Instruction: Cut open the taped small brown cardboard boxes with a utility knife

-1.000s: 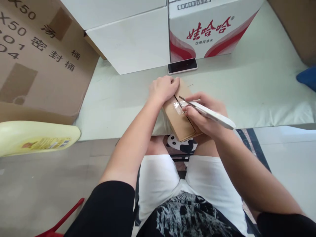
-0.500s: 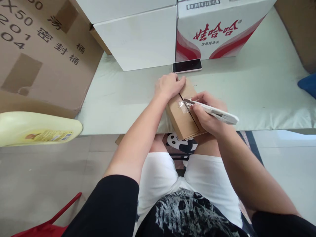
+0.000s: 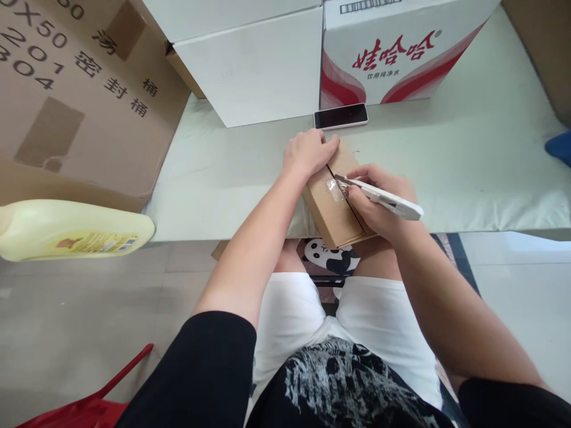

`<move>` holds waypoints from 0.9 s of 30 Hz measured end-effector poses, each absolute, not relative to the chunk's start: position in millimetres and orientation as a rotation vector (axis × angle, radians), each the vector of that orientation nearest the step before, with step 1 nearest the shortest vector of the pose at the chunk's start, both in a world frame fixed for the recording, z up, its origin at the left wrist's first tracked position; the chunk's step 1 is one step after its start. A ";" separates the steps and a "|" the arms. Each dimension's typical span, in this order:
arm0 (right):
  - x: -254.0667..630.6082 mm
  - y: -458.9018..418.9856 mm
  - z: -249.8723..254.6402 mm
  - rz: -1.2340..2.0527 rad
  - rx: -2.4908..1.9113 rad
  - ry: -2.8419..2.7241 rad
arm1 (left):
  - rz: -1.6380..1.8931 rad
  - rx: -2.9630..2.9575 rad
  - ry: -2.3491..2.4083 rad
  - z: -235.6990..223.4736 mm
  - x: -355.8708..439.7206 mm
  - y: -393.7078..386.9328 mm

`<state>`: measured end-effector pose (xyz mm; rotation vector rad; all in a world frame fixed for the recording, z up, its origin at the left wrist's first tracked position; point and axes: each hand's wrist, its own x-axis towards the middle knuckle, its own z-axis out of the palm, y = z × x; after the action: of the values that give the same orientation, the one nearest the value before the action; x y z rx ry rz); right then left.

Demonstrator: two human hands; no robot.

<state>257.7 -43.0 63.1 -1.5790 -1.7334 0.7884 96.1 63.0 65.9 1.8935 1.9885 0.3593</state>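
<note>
A small brown cardboard box lies at the table's near edge, a dark seam running along its top. Over its far left part my left hand is closed, gripping the box with the fingertips hidden. My right hand is wrapped round a white utility knife. The knife's blade rests at or just above the seam; contact is hard to make out. Beside the blade, a piece of clear tape sits wrinkled across the seam.
Behind the box lies a phone-like device with a dark screen. White cartons and a red-and-white carton stand at the back. To the left are a big brown carton and a pale yellow bottle.
The knife's handle has tilted slightly, with its blade still by the seam. My left hand keeps its hold on the box. The whole view has shifted a little.
</note>
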 end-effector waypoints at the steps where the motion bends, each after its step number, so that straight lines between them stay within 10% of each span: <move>1: 256.5 -43.3 64.0 0.779 -1.587 -1.744 | 0.361 1.896 1.984 65.6 96.0 63.1; 27: 247.0 -49.5 71.6 0.686 -1.658 -1.820 | 0.395 1.878 1.983 64.3 95.6 62.6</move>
<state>247.0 -49.5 71.6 -1.6581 -1.8196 0.6862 95.6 62.6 64.3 1.8784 1.9829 0.3953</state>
